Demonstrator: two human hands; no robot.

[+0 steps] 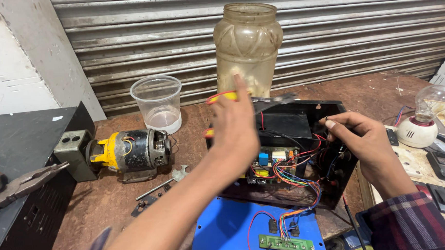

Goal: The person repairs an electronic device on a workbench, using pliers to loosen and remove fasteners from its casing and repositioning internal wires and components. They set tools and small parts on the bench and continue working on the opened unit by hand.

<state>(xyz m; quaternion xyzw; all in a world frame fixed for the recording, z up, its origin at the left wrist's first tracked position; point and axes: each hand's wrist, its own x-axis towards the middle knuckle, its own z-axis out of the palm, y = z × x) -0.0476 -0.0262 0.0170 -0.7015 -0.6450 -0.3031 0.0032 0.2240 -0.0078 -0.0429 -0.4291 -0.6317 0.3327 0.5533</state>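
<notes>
Nearest to the camera, a blue panel [224, 233] lies flat on the counter [108, 199], and a small green circuit board [286, 243] rests on it. A bundle of coloured wires [298, 184] runs from this board up into the open black box [306, 150], probably because the panel is the removed cover and remains connected.

The black box is the landmark. It stands open toward the person, so the parts inside can be reached. The left hand [235, 127] is raised just in front of the box, at its left side. Its grip is clenched on a pair of pliers with red and yellow handles [221, 97]; the dark tips point to the right over the upper edge of the box. The index finger stands straight up, maybe to steady the tool. The right hand [360, 140] is at the right side of the box, its fingers pinched together near the upper right corner, where thin wires go. Whether it grasps a wire or only touches there, one cannot tell.

To the left of the box lie a small spanner [176, 175] and an electric motor with a yellow end [129, 151], and further left a black metal case [24, 168] carrying another pair of pliers [23, 184]. To the right of the box a light bulb on a white holder [428, 115] stands.

Behind the box stand a large cloudy plastic jar [248, 46] and a clear plastic cup [158, 103], both before the metal roller shutter [329, 26].
</notes>
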